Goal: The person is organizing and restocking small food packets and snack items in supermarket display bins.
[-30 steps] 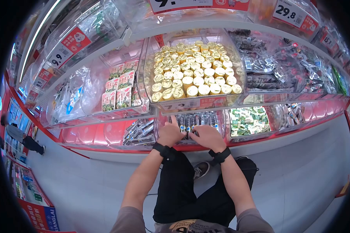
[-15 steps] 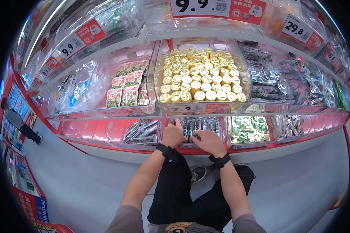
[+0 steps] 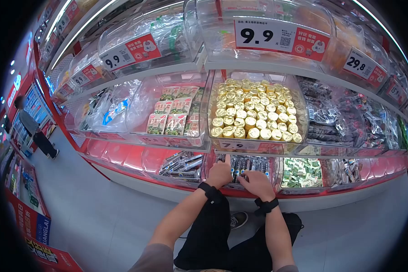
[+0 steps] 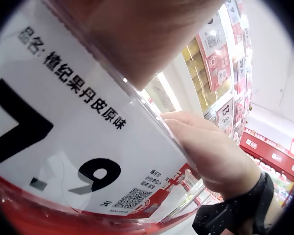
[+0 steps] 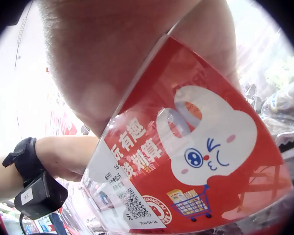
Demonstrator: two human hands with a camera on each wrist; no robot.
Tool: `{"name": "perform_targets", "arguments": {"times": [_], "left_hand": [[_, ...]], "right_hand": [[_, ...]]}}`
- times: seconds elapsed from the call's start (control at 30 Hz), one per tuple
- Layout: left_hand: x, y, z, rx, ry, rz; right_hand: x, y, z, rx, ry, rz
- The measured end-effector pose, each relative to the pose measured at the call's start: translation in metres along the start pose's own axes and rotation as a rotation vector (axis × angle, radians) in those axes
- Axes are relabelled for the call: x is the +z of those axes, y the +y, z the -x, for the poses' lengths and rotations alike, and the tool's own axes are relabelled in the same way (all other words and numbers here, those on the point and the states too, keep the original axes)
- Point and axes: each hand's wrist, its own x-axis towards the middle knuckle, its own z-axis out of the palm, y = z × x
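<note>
Both hands reach over the front wall of a low clear bin of dark wrapped sticks (image 3: 250, 164). The left hand (image 3: 220, 174) is at the bin's left part, index finger extended forward; its other fingertips are hidden. Close on its right, the right hand (image 3: 257, 184) has its thumb toward the sticks, the other fingers mostly hidden. A 7.9 price card (image 4: 83, 142) fills much of the left wrist view, with the right hand (image 4: 218, 154) beyond it. In the right wrist view a red rabbit card (image 5: 206, 147) stands below the near hand, and the left hand (image 5: 68, 154) shows behind.
Above sits a bin of gold-capped rolls (image 3: 254, 113). Beside the low bin are silvery sticks (image 3: 181, 166) on the left and green-white packets (image 3: 302, 172) on the right. A shelf edge (image 3: 258, 151) overhangs the hands. A person (image 3: 34, 127) stands in the aisle at left.
The head view has shifted, so shelves and hands appear lower and farther right. Both hands stay at the same low bin with little change in pose.
</note>
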Motion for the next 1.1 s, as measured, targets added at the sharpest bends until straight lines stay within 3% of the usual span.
{"name": "perform_targets", "arguments": {"times": [0.13, 0.27, 0.4, 0.43, 0.57, 0.7, 0.87, 0.97, 1.07, 1.1], "left_hand": [[0.003, -0.003, -0.007, 0.012, -0.048, -0.003], [0.0, -0.008, -0.002, -0.027, 0.036, 0.183], [0.008, -0.026, -0.01, 0.13, 0.17, 0.348], [0.01, -0.029, -0.013, 0.109, 0.117, 0.296], [-0.03, 0.001, 0.011, 0.144, 0.02, 0.21], [-0.071, 0.019, 0.07, 0.267, -0.052, 0.324], [-0.087, -0.03, 0.11, 0.316, 0.044, 0.384], [-0.101, -0.072, 0.115, 0.139, 0.073, 0.357], [-0.112, -0.095, 0.104, 0.127, -0.013, 0.28], [-0.113, -0.095, 0.1, 0.038, -0.039, 0.289]], "right_hand": [[-0.003, -0.003, -0.001, 0.016, -0.024, -0.003], [0.001, 0.002, -0.001, -0.009, 0.012, 0.004], [-0.002, 0.0, -0.001, 0.025, -0.04, -0.006], [-0.002, 0.0, 0.0, 0.026, -0.019, -0.019], [-0.001, 0.0, -0.002, 0.039, -0.027, -0.002], [-0.001, 0.002, 0.0, 0.014, -0.022, 0.078], [0.001, 0.005, 0.002, -0.023, 0.029, 0.057], [0.004, 0.008, 0.002, -0.04, 0.098, -0.012], [0.004, 0.008, 0.002, -0.021, 0.079, -0.012], [0.003, 0.007, 0.002, -0.015, 0.061, -0.017]]}}
